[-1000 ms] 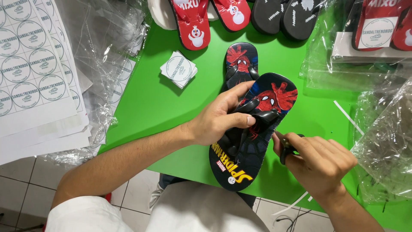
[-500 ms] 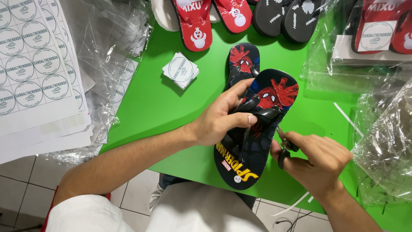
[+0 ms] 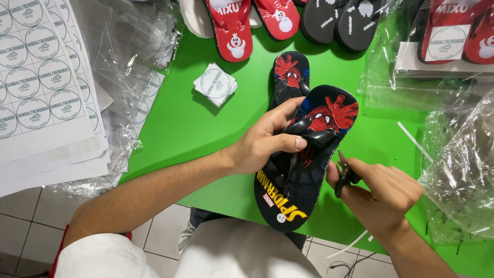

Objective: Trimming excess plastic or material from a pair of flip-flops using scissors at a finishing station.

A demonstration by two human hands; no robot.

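My left hand (image 3: 267, 140) grips a black flip-flop (image 3: 309, 164) with a red and blue hero print, thumb on its black strap, holding it just above the green table (image 3: 175, 128). The matching flip-flop (image 3: 289, 74) lies flat on the table behind it, partly hidden. My right hand (image 3: 378, 193) is closed around small black scissors (image 3: 346, 172), their tip pointing up beside the held flip-flop's right edge.
A stack of small square stickers (image 3: 215, 83) lies on the table. Sticker sheets (image 3: 41, 87) and clear plastic bags (image 3: 134, 62) sit left. Red and black flip-flops (image 3: 231, 25) line the far edge. More plastic bags (image 3: 458, 164) crowd the right.
The held flip-flop has shifted slightly toward me and to the right. My right hand with the scissors has moved a little right along its edge.
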